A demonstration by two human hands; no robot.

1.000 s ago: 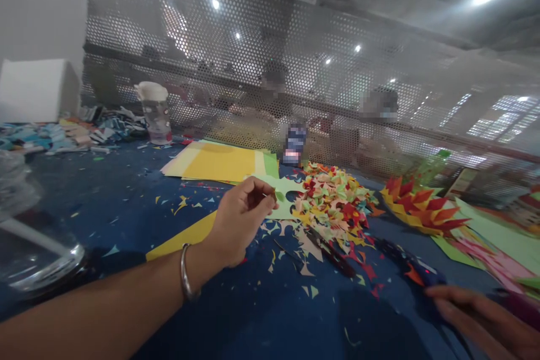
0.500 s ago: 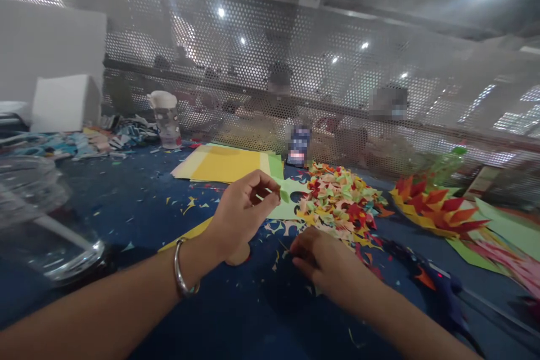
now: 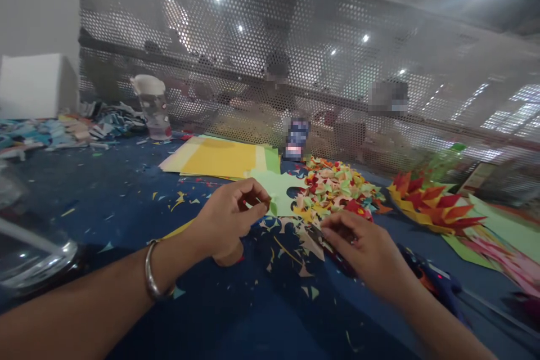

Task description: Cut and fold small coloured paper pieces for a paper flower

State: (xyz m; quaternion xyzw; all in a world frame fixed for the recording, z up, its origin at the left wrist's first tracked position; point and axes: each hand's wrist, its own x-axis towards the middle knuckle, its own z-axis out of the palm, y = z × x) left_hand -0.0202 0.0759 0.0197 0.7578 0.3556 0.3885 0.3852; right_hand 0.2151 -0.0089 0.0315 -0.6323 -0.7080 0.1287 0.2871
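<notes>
My left hand [image 3: 225,216], with a silver bangle at the wrist, is closed in a pinch on a small light green paper piece [image 3: 273,206]. Behind it lies a pale green sheet [image 3: 280,185] with rounded cut-outs along its edge. My right hand [image 3: 363,242] curls around what look like dark scissors [image 3: 340,259], low over the table; their handle is partly hidden by the fingers. Just beyond that hand is a heap of small multicoloured paper cut-outs [image 3: 337,183]. Paper scraps [image 3: 310,242] are strewn between my hands.
Yellow paper sheets [image 3: 223,156] lie behind my left hand, a phone [image 3: 296,139] stands upright at the back. On the right are a red-orange paper flower [image 3: 434,199] and a glue gun [image 3: 441,281]. A lidded cup [image 3: 154,107] and a perforated screen [image 3: 236,79] stand behind.
My right hand has moved right and taken hold of the dark scissors. The left hand keeps its pinch on the green paper piece, and the view has shifted slightly.
</notes>
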